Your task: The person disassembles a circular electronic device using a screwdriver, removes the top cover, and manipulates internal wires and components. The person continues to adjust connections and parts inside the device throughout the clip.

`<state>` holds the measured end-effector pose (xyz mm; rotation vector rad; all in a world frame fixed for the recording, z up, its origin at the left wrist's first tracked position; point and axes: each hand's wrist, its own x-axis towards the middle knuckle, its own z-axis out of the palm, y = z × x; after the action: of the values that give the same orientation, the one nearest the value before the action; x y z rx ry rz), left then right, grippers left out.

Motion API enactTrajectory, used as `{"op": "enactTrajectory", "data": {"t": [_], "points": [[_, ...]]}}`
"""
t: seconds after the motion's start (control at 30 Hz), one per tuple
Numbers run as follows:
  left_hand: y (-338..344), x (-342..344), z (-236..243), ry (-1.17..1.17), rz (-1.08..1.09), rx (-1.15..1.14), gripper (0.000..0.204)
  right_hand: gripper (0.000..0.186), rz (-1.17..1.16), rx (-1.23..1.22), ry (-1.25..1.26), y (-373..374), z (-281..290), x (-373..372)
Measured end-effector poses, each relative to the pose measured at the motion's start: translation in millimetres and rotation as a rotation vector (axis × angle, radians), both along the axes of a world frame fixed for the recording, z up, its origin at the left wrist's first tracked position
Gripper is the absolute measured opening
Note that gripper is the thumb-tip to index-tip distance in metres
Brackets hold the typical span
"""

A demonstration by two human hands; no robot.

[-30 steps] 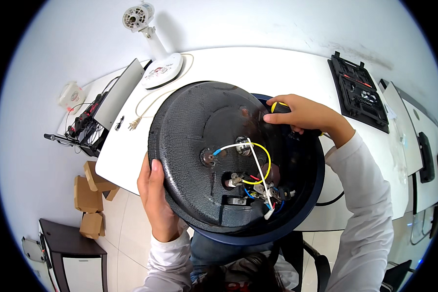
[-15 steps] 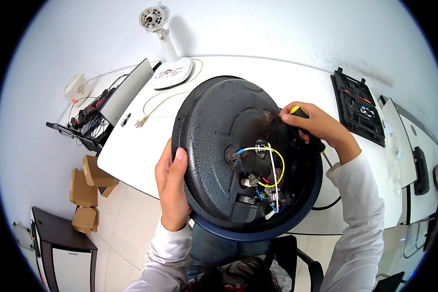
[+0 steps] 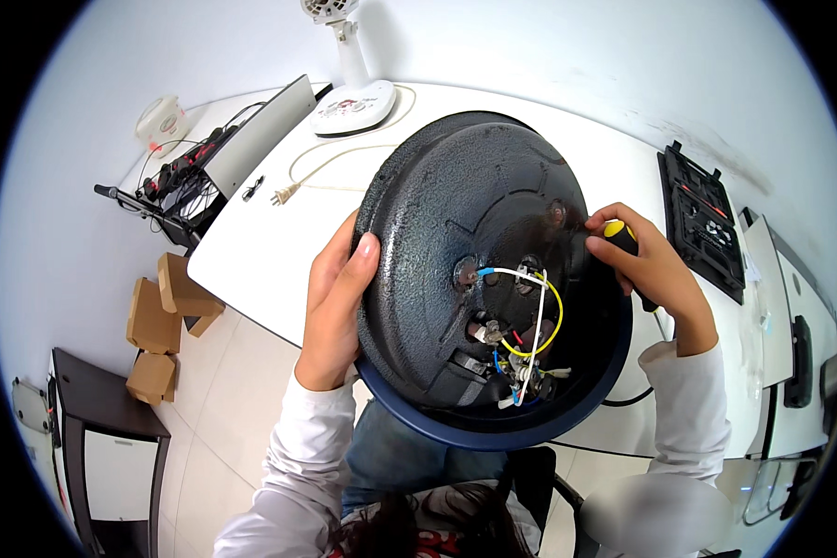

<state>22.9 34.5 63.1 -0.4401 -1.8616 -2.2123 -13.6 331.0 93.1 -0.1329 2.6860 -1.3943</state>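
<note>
A round black textured metal pan (image 3: 437, 214) is tilted up, its underside facing me. Beneath it sits a dark blue round housing (image 3: 437, 430) at the table's near edge, above my lap. White, yellow and blue wires (image 3: 560, 307) run among terminals on the underside, near the housing's right side. My left hand (image 3: 337, 302) is closed on the pan's left rim, thumb on the underside. My right hand (image 3: 660, 270) holds a yellow-and-black screwdriver (image 3: 620, 235) in its palm, its thumb and forefinger at the pan's right edge. The screwdriver's shaft is largely hidden.
A small white fan without its guard (image 3: 353, 107) stands at the back, its plugged cord (image 3: 288, 193) lying on the white table. An open black tool case (image 3: 707, 223) rests at the right. Cardboard boxes (image 3: 153, 316) and a dark cabinet (image 3: 112, 437) stand on the left floor.
The view has shifted, so the surroundings appear moved. The pan looks tilted slightly further up, with both hands still at its edges. The right hand keeps the screwdriver.
</note>
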Motion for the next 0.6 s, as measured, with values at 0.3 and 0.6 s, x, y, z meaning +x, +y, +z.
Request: {"op": "enactTrajectory", "data": {"t": [0.3, 0.6], "points": [[-12.2, -6.0, -10.9, 0.092, -0.016, -0.059, 0.059, 0.02, -0.083, 0.099, 0.313, -4.3, 28.7, 33.2], [-19.2, -15.7, -7.7, 0.25, 0.023, -0.289, 0.082, 0.033, -0.059, 0.127, 0.878, 3.6, 62.8, 95.3]]}}
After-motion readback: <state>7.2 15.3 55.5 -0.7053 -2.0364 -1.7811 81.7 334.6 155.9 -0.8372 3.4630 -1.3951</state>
